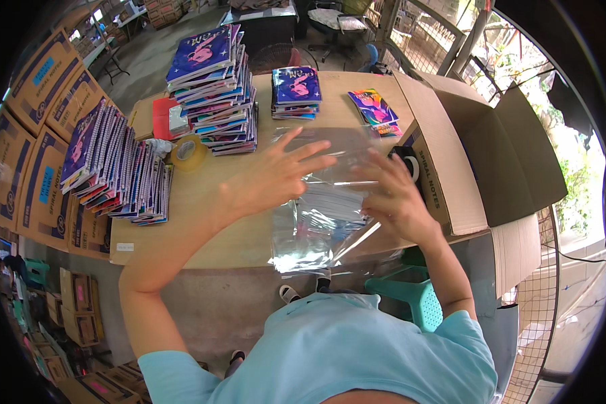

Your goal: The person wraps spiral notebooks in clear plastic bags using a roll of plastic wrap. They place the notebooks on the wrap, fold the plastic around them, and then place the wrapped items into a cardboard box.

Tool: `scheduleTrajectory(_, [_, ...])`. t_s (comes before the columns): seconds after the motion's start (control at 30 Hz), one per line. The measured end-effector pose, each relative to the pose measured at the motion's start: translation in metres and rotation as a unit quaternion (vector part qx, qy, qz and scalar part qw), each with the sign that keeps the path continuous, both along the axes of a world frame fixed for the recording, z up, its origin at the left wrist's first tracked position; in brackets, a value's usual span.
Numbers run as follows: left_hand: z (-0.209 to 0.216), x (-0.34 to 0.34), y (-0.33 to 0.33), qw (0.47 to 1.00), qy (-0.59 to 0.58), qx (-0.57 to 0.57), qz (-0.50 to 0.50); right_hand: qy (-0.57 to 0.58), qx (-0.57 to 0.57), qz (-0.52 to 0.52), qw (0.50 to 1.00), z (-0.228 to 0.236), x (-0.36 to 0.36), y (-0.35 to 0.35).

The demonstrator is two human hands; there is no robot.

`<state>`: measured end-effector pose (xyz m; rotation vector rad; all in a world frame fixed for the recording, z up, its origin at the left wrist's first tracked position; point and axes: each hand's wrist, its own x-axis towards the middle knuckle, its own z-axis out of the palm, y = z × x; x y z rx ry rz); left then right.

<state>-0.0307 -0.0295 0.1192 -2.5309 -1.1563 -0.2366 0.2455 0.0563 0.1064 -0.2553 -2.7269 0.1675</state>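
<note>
Clear plastic bag (323, 215) is what I've got going here, lying on the near edge of the wooden table (202, 236) with its lower end hanging over toward me. My left hand (269, 176) is spread out flat, fingers wide, hovering at the bag's upper left corner, more pressing or smoothing than gripping. My right hand (394, 195) is curled over the bag's right edge and looks like it's pinching the film there, though the glare makes it hard to be sure how tight.

Progress-wise, I'd say this one is barely started: the bag looks empty and flat, nothing slid into it that I can see. Plenty of stock still out. There's a tall stack of spiral notebooks (215, 87) at the back left, a short stack (296, 91) beside it, a couple of loose colourful ones (376, 111) further right, and a long slumped row of notebooks (111, 165) on the left end. A roll of tape (188, 151) sits between the row and the tall stack. The open cardboard box (451, 155) is on my right, touching the table's end; can't see what's inside.

Orientation: the bag's long axis runs away from me, near to far. Can't tell which end is the mouth.
</note>
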Motion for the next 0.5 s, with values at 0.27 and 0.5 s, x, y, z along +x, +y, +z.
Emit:
scheduleTrajectory(0.27, [-0.014,0.011,0.042,0.924,-0.086,-0.252,0.273,-0.02,0.012,-0.139,0.99,-0.026,-0.013,-0.021])
scheduleTrajectory(0.5, [-0.056,-0.029,0.008,0.6,-0.776,-0.177,0.079,0.314,-0.273,0.002,0.909,-0.07,0.027,-0.013])
